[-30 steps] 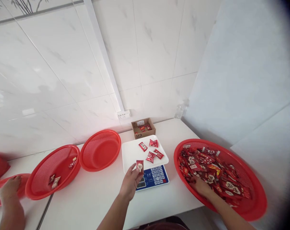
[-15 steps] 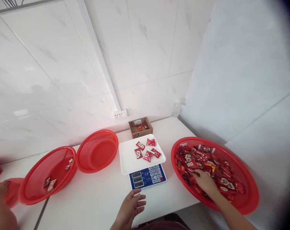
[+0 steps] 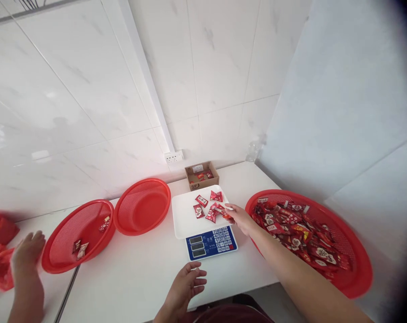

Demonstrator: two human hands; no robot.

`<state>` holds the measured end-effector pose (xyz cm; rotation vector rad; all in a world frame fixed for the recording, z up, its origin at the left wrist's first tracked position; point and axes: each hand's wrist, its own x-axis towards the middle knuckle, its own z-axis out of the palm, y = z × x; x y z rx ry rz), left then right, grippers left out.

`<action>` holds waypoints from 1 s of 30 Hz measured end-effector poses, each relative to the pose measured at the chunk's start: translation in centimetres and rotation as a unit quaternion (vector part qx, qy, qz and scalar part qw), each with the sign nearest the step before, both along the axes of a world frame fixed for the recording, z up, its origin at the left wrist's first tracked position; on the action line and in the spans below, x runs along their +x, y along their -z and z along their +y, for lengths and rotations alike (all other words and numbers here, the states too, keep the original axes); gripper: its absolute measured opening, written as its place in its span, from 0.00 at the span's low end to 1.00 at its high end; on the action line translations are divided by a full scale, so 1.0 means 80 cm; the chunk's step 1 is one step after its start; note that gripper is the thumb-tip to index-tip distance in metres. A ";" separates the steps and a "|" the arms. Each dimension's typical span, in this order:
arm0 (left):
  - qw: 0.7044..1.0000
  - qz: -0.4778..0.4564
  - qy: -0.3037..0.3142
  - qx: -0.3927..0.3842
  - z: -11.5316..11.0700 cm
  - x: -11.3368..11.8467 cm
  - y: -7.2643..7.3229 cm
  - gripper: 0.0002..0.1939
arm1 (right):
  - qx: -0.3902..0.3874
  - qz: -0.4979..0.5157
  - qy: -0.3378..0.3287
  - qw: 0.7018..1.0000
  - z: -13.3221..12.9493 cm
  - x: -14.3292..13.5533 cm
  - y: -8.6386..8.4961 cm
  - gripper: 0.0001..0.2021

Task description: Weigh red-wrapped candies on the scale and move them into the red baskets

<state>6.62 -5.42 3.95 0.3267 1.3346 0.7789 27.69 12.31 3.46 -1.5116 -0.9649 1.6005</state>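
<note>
My right hand (image 3: pixel 239 218) is over the right edge of the white weighing tray (image 3: pixel 183 224), its fingers closed on a small red candy packet (image 3: pixel 226 214). Several red wrapped packets (image 3: pixel 199 211) lie spread on the tray. Below the tray shows the blue keypad and display panel of the scale (image 3: pixel 212 242). My left hand (image 3: pixel 185 287) hovers near the table's front edge, just before the scale, fingers apart and holding nothing. To the right, a large red basket (image 3: pixel 358 264) is filled with similar red packets (image 3: pixel 297 233), partly hidden behind my right forearm.
A red basket (image 3: pixel 146 204) stands left of the scale. Beside it, another red basket (image 3: pixel 60 242) holds a few packets. A small cardboard box (image 3: pixel 203 183) with packets sits behind the tray. At far left are another person's hand (image 3: pixel 28 251) and red plastic bags (image 3: pixel 1 269).
My right hand has moved left from the full basket to the tray, bringing a packet. My left hand has stayed about where it was. The other person's hand has shifted right, away from the red bag.
</note>
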 end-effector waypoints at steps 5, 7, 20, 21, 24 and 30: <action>1.000 -0.008 -0.012 -0.013 -0.011 -0.006 0.007 0.19 | -0.007 0.018 -0.025 0.999 -0.040 0.027 0.001 0.16; 1.000 -0.012 -0.015 -0.010 -0.013 -0.008 0.007 0.19 | -0.008 0.032 -0.039 0.999 -0.066 0.043 0.006 0.16; 1.000 -0.008 -0.003 -0.023 -0.011 -0.019 0.011 0.16 | -0.042 -0.028 0.198 0.979 -0.127 0.122 0.046 0.17; 1.000 -0.009 -0.001 -0.023 -0.012 -0.020 0.012 0.16 | -0.046 -0.036 0.209 0.976 -0.128 0.123 0.045 0.17; 1.000 -0.011 0.004 -0.023 -0.014 -0.023 0.012 0.16 | -0.057 -0.061 0.235 0.968 -0.129 0.121 0.045 0.16; 1.000 -0.010 0.003 -0.023 -0.021 -0.039 0.011 0.16 | -0.047 -0.081 0.255 0.962 -0.130 0.121 0.053 0.12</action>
